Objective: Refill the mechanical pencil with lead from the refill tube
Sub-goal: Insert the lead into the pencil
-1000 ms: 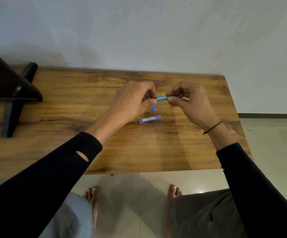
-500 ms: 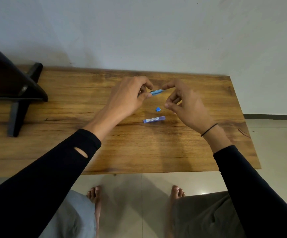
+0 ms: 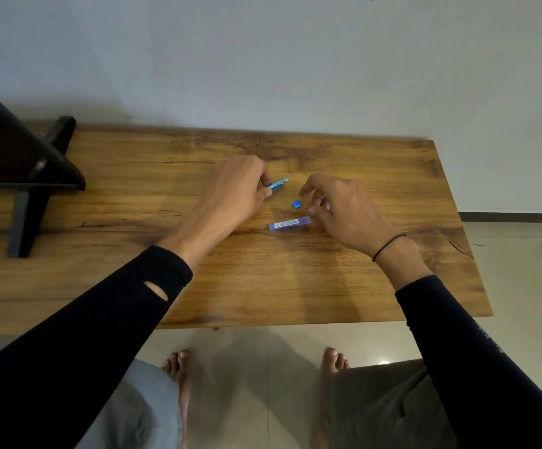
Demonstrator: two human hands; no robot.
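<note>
My left hand is closed around a blue mechanical pencil, whose end sticks out to the right of my fingers. A violet lead refill tube lies flat on the wooden table. A small blue cap lies just beyond the tube. My right hand hovers right of the cap and tube with fingers curled apart; its thumb tip is close to the tube's right end. I cannot tell whether it pinches anything small.
A dark wooden stand occupies the table's back left. The wall runs along the far edge. The table's right edge drops to tiled floor. My knees and bare feet show below the near edge.
My right hand has let go of the pencil's end and dropped down toward the cap and tube. My left hand keeps the pencil and has shifted slightly left.
</note>
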